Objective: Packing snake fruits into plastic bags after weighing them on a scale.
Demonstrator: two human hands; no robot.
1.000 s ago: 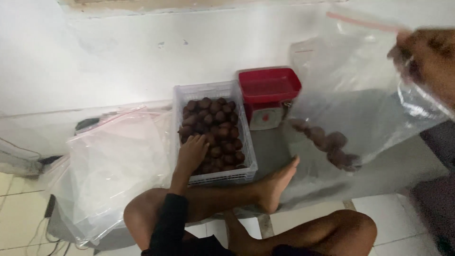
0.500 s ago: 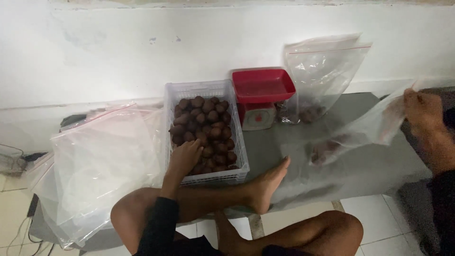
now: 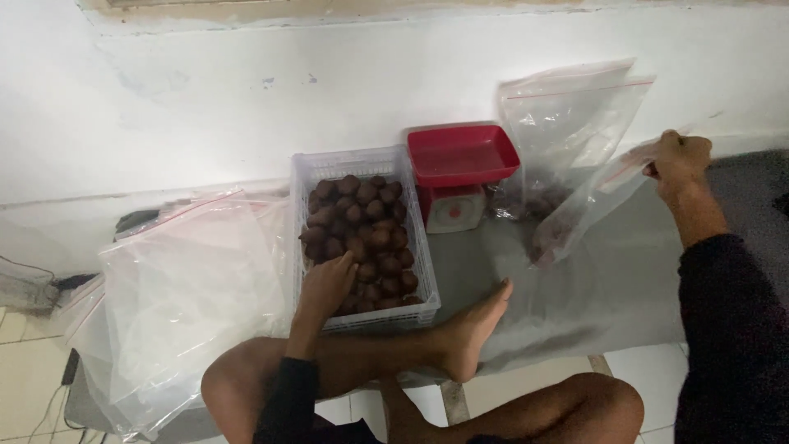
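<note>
Brown, scaly fruits (image 3: 362, 238), snake fruit by the look of them, fill a white slatted plastic crate (image 3: 366, 164) on the grey table (image 3: 625, 271). The left hand (image 3: 326, 284) lies on the heap at the crate's near side, fingers curled down among the fruits; whether it has closed on one is hidden by the hand's own back. The right hand (image 3: 678, 160) pinches the red-striped mouth of a clear zip bag (image 3: 575, 218), which sags to the table with a few fruits in its bottom corner. The step in hand looks like filling that bag; the next move would call for the mouth to be held wide while a fruit is carried over. Between crate and bag stands a red-trayed kitchen scale (image 3: 460, 160), and a second filled bag (image 3: 567, 131) leans against the wall behind it. A bare foot (image 3: 472, 333) rests on the table's near edge just beside the crate, narrowing the path. Empty bags (image 3: 181, 304) overhang the left edge.
</note>
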